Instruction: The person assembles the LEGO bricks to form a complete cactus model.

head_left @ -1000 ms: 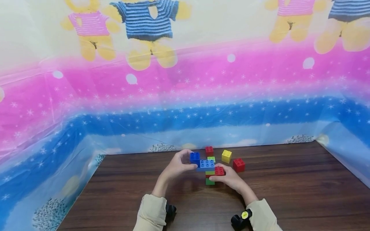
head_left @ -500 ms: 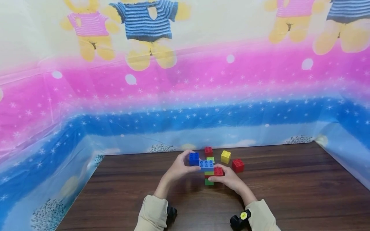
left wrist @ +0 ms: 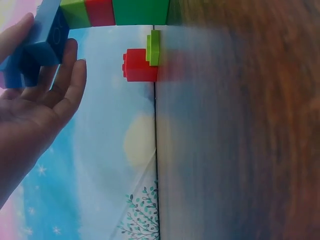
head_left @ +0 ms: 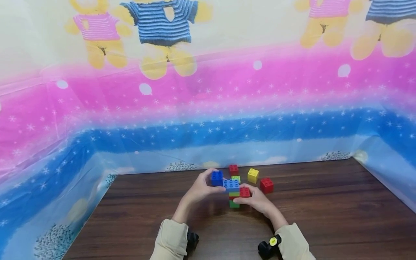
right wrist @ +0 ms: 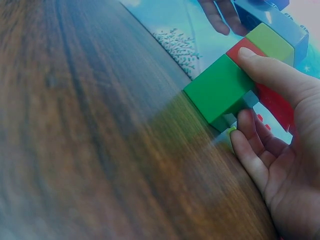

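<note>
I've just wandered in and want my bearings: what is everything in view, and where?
Table: 1, dark brown, below the bricks
Backdrop: 1, pink, blue and cream, around the table
Green brick: 1, green, stack's bottom
Stack red brick: 1, red, above green
Stack lime brick: 1, lime, above red
Light blue brick: 1, light blue, above lime
Dark blue brick: 1, dark blue, light blue's left end
Loose lime brick: 1, lime, behind stack
Far red brick: 1, red, behind loose lime
Yellow brick: 1, yellow, back right
Right red brick: 1, red, rightmost
Wrist cameras: 2, black, by the sleeves
Sleeves: 2, beige, near edge
Left grip: 1, bare, pinching dark blue
Right grip: 1, bare, holding stack red
</note>
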The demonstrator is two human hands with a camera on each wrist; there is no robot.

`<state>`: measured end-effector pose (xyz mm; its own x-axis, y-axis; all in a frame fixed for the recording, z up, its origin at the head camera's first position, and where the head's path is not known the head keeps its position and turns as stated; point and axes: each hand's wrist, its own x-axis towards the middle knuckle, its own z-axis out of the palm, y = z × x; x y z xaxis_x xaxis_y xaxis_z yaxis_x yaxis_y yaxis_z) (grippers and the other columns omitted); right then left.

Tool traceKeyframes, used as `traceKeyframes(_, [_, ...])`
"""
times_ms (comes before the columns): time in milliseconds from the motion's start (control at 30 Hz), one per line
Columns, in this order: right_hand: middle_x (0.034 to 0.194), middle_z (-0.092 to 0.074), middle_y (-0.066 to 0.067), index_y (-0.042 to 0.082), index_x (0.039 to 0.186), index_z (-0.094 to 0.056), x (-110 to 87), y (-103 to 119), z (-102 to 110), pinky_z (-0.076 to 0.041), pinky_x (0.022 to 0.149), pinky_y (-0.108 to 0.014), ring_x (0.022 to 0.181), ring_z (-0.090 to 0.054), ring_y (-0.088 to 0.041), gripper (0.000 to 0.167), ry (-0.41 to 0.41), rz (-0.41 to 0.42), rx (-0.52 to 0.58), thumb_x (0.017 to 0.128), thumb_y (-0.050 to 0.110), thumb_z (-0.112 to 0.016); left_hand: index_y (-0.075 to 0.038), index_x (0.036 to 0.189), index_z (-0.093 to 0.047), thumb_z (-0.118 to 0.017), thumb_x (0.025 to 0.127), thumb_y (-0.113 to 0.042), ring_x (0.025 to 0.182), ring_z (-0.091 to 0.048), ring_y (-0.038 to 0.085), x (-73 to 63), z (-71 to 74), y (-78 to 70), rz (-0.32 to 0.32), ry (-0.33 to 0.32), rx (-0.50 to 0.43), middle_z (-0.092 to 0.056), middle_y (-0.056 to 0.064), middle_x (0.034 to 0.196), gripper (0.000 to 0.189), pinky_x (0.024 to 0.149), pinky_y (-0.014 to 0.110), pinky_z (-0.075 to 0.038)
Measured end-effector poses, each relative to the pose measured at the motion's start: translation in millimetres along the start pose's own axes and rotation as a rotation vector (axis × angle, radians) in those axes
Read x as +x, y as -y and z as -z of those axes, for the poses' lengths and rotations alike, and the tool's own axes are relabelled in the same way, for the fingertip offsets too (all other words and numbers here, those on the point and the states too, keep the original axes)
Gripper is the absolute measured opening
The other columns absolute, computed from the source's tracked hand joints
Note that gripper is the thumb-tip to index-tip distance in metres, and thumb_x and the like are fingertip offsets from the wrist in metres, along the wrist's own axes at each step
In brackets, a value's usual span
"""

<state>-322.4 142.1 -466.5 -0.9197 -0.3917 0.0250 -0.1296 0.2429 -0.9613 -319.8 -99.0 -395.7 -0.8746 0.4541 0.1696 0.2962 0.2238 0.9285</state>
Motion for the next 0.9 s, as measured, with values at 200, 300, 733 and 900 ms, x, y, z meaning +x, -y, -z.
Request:
traceKeyframes(200, [0.118,-0.068,-0.010,0.007,0.131,-0.054,-0.7,-1.2,2.4,-0.049,0.094,-0.036,0.101,-0.059,-0.014,0.056,0.020,-0.007,-0.032,0.087,0.037,-0.071,-0.003,0.127,-0.053,-0.074,0.086,-0.015,0.107,-0.064,0.027,-2.7,1.6,-4.1,0.007,0.006,0.051,-0.066,0.020,0.119,0.048,0.094,0.042,-0.055])
traceKeyframes(300, [0.126,-0.062,-0.014,0.006,0.134,-0.052,-1.3,-1.7,2.3,-0.047,0.100,-0.045,0.110,-0.055,-0.018,0.053,0.021,-0.002,-0.028,0.093,0.038,-0.064,-0.003,0.127,-0.052,-0.074,0.086,-0.013,0.110,-0.063,0.029,-4.4,2.4,-4.6,0.022,0.012,0.051,-0.065,0.020,0.121,0.047,0.096,0.044,-0.054])
traceKeyframes(733, [0.140,-0.053,-0.019,0.008,0.136,-0.054,5.6,-2.2,-0.5,-0.049,0.102,-0.051,0.127,-0.052,-0.034,0.060,-0.205,-0.111,0.084,0.102,0.054,-0.033,-0.004,0.126,-0.052,-0.074,0.086,-0.014,0.112,-0.063,0.030,-1.6,0.8,-4.3,0.041,0.011,0.047,-0.065,0.020,0.121,0.047,0.095,0.044,-0.055])
traceKeyframes(900, [0.121,-0.064,-0.017,0.005,0.129,-0.059,12.5,-5.0,-2.8,-0.056,0.093,-0.040,0.106,-0.062,-0.023,0.050,-0.342,-0.084,0.122,0.099,0.045,-0.052,-0.004,0.126,-0.052,-0.074,0.086,-0.014,0.112,-0.062,0.028,-0.9,3.1,-4.9,0.050,0.017,0.026,-0.064,0.020,0.123,0.046,0.096,0.044,-0.054])
